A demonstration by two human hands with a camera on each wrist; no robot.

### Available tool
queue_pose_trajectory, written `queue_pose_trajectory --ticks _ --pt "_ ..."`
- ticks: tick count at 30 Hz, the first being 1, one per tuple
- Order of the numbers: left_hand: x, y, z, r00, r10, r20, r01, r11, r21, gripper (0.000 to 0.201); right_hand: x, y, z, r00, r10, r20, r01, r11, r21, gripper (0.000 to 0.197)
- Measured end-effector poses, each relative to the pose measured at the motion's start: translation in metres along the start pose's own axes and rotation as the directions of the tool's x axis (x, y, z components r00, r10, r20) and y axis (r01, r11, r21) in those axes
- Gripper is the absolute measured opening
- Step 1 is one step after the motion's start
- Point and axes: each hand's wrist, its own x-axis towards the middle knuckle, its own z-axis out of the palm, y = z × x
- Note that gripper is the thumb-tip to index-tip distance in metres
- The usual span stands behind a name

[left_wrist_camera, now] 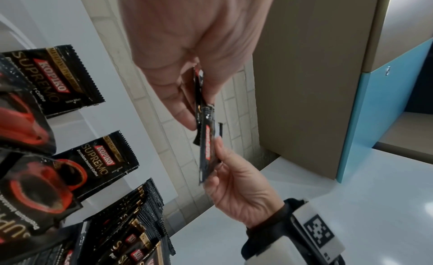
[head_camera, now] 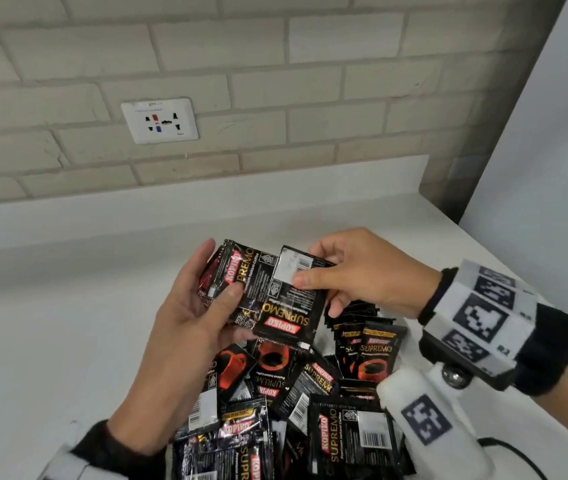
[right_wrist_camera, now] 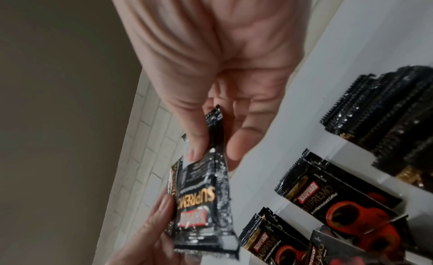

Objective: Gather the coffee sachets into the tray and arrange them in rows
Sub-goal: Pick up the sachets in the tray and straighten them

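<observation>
My left hand grips a few sachets; my right hand pinches one sachet above the heap, bare counter left.

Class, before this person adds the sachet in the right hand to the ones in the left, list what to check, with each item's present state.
1. Right hand pinches the single sachet: ok.
2. Left hand holds its small stack: ok.
3. Single sachet faces the same way as the stack: not ok, its print reads reversed.
4. Loose pile gathered into rows: not ok.
5. Upright row tidy: ok.
6. Tray has room: cannot tell.
</observation>
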Motion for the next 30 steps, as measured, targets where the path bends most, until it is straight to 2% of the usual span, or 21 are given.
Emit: queue_pose_trajectory --ticks 5,8,10,12,13,14,15,16,17,19,22,24,27,30 --pt "0.002 0.000 -0.005 1.000 -0.023 -0.012 0.023 0.999 0.036 0.073 -0.014 0.000 -0.016 0.995 -0.032 -0.097 0.037 0.998 0.043 0.008" --pt "0.003 0.001 -0.006 0.998 -0.032 -0.052 0.037 0.995 0.092 0.076 -0.024 -0.005 -0.024 0.957 -0.159 -0.243 0.178 0.982 0.060 0.005" --pt "0.003 0.001 -0.006 0.997 -0.052 -0.063 0.061 0.985 0.164 0.078 -0.028 -0.007 -0.025 0.870 -0.308 -0.386 0.349 0.937 0.038 0.010" --pt "0.001 0.002 -0.004 0.996 -0.073 -0.056 0.084 0.968 0.237 0.083 -0.032 -0.009 -0.024 0.716 -0.512 -0.475 0.554 0.830 -0.059 0.021" --pt "0.001 0.004 -0.002 0.995 -0.082 -0.057 0.094 0.959 0.266 0.086 -0.034 -0.009 -0.022 0.621 -0.644 -0.446 0.643 0.745 -0.179 0.023" --pt "0.001 0.005 0.000 0.995 -0.086 -0.058 0.099 0.952 0.288 0.090 -0.035 -0.007 -0.020 0.538 -0.762 -0.361 0.695 0.643 -0.321 0.022" --pt "0.001 0.006 0.002 0.995 -0.085 -0.060 0.099 0.948 0.301 0.094 -0.036 -0.004 -0.017 0.484 -0.839 -0.248 0.719 0.543 -0.435 0.019" --pt "0.001 0.007 0.003 0.995 -0.084 -0.056 0.097 0.947 0.306 0.098 -0.037 -0.001 -0.014 0.463 -0.875 -0.139 0.722 0.463 -0.514 0.014" --pt "0.001 0.008 0.004 0.995 -0.083 -0.049 0.094 0.949 0.302 0.101 -0.037 0.002 -0.012 0.469 -0.882 -0.053 0.714 0.414 -0.565 0.010" --pt "0.001 0.009 0.004 0.996 -0.083 -0.025 0.087 0.955 0.283 0.107 -0.036 0.012 -0.009 0.498 -0.864 0.078 0.693 0.342 -0.634 0.016" --pt "0.000 0.006 0.004 0.995 -0.099 -0.011 0.099 0.982 0.159 0.107 -0.035 0.026 -0.007 0.585 -0.782 0.218 0.659 0.301 -0.689 0.030" --pt "-0.001 0.004 0.004 0.991 -0.134 0.012 0.133 0.989 0.062 0.099 -0.036 0.031 -0.005 0.621 -0.745 0.243 0.645 0.310 -0.698 0.034" --pt "-0.004 0.005 0.007 0.979 -0.188 0.078 0.197 0.972 -0.130 0.090 -0.038 0.033 -0.002 0.640 -0.737 0.216 0.636 0.350 -0.688 0.038" --pt "-0.007 0.006 0.013 0.967 -0.215 0.134 0.237 0.954 -0.181 0.105 -0.036 0.037 -0.001 0.649 -0.738 0.185 0.619 0.372 -0.692 0.039"
